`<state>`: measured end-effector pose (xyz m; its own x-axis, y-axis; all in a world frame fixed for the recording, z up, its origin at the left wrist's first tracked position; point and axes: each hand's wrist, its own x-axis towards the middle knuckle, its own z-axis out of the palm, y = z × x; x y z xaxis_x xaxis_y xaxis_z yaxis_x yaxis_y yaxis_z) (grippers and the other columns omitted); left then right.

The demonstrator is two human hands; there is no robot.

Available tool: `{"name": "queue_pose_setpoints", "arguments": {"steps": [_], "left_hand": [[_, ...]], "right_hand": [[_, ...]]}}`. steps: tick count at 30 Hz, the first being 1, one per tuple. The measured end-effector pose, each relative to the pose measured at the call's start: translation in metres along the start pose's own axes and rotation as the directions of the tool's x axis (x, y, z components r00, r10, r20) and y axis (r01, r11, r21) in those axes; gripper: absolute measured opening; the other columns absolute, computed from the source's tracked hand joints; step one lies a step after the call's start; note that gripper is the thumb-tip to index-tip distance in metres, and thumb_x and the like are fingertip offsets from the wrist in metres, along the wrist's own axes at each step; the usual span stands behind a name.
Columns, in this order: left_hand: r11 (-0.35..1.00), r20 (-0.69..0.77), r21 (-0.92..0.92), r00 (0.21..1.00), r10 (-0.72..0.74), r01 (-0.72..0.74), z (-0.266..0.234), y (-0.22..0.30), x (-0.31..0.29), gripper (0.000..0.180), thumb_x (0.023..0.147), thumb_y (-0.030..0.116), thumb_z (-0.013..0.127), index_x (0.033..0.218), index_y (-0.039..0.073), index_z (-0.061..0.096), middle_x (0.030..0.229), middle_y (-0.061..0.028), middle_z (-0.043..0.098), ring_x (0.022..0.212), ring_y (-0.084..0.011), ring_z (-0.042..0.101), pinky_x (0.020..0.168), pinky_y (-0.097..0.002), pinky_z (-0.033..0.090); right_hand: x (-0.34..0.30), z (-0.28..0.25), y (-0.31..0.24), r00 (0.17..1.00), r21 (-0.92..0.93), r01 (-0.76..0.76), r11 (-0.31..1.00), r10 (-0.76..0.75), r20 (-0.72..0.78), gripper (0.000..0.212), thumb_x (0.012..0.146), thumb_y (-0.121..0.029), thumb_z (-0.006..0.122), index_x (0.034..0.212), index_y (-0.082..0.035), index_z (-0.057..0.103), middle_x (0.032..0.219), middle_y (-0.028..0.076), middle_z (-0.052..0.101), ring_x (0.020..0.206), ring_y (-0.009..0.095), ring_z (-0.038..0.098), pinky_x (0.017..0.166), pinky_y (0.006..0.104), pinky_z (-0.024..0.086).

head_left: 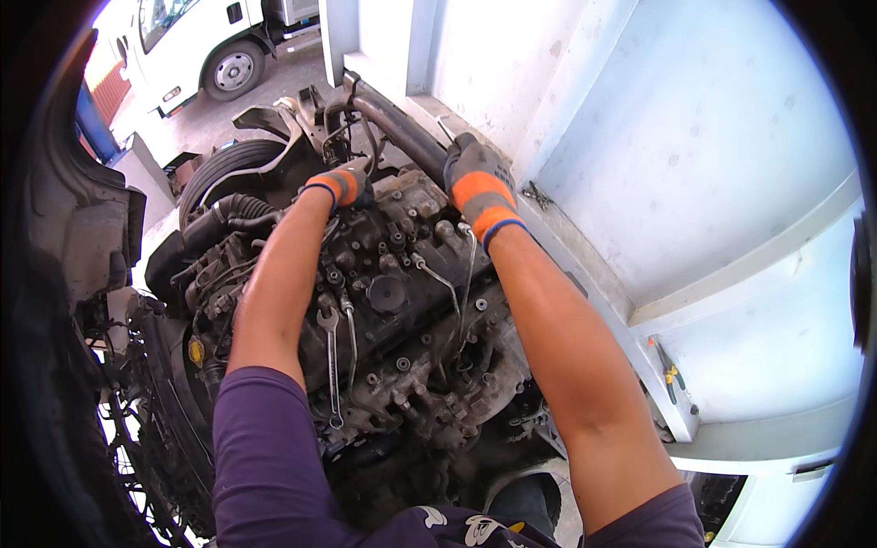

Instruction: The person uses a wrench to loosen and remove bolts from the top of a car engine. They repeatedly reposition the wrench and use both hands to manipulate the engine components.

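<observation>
Both my hands wear grey work gloves with orange cuffs. At the far side of a greasy engine [388,292], my left hand [347,187] reaches down beside a dark hose; its fingers are mostly hidden. My right hand [475,169] is closed around a thin, shiny metal tool [445,130] whose tip sticks out past the fingers; its kind is not clear. It is held above the engine's far right edge, near a thick dark frame bar [397,128]. A combination wrench [332,365] rests on the engine, between my forearms. Bent metal fuel pipes [440,274] stand up from the engine top.
White panels with a ledge [585,251] run along the right; small metal parts [537,194] and yellow-handled pliers [671,373] lie there. A tyre [228,169] and ribbed hose [242,208] are at the far left. Beyond stands a white truck [196,55]. Dark bodywork [82,228] borders the left.
</observation>
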<state>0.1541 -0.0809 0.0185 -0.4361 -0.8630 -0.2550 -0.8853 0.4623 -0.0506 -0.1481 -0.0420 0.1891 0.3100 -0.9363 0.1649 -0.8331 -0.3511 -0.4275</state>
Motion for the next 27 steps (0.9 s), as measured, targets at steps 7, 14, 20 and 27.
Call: {"name": "queue_pose_setpoints", "arguments": {"steps": [7,14,20,27], "left_hand": [[0.703,-0.056,-0.463,0.774,-0.631,0.540,-0.060,0.081,-0.044,0.030,0.088,0.026,0.064,0.112,0.014,0.076,0.111,-0.0147,0.074,0.105,-0.0356,0.068,0.090,-0.0442,0.052],[0.703,-0.370,-0.606,0.650,-0.663,0.372,-0.006,0.094,-0.071,0.031,0.090,0.031,0.063,0.116,0.016,0.074,0.109,-0.0195,0.073,0.102,-0.0374,0.069,0.093,-0.0440,0.053],[0.780,-0.494,-0.592,0.671,-0.552,0.205,-0.010,0.123,-0.100,0.030,0.089,0.023,0.066,0.117,0.013,0.073,0.109,-0.0158,0.074,0.098,-0.0336,0.071,0.089,-0.0403,0.054],[0.985,-0.688,-0.170,0.714,-0.133,0.019,-0.021,0.172,-0.074,0.043,0.082,0.026,0.072,0.123,0.016,0.064,0.101,-0.0146,0.070,0.097,-0.0373,0.068,0.090,-0.0442,0.053]], "right_hand": [[-0.001,0.003,0.002,0.999,-0.028,-0.010,1.000,0.009,-0.047,0.038,0.101,-0.029,0.041,0.120,-0.009,0.066,0.120,0.022,0.069,0.114,0.041,0.065,0.100,0.0492,0.050],[-0.006,0.000,-0.004,1.000,-0.025,0.000,1.000,0.000,-0.019,0.036,0.101,-0.027,0.042,0.120,-0.010,0.066,0.121,0.020,0.069,0.114,0.040,0.065,0.099,0.0477,0.051],[-0.012,-0.001,-0.011,0.996,0.013,0.008,1.000,-0.007,-0.083,0.031,0.098,-0.023,0.047,0.119,-0.011,0.067,0.119,0.021,0.068,0.111,0.039,0.066,0.097,0.0477,0.052],[-0.007,0.002,-0.004,0.997,-0.023,0.031,0.999,-0.032,-0.072,0.029,0.097,-0.020,0.048,0.116,-0.012,0.068,0.119,0.020,0.068,0.111,0.038,0.066,0.096,0.0462,0.053]]}}
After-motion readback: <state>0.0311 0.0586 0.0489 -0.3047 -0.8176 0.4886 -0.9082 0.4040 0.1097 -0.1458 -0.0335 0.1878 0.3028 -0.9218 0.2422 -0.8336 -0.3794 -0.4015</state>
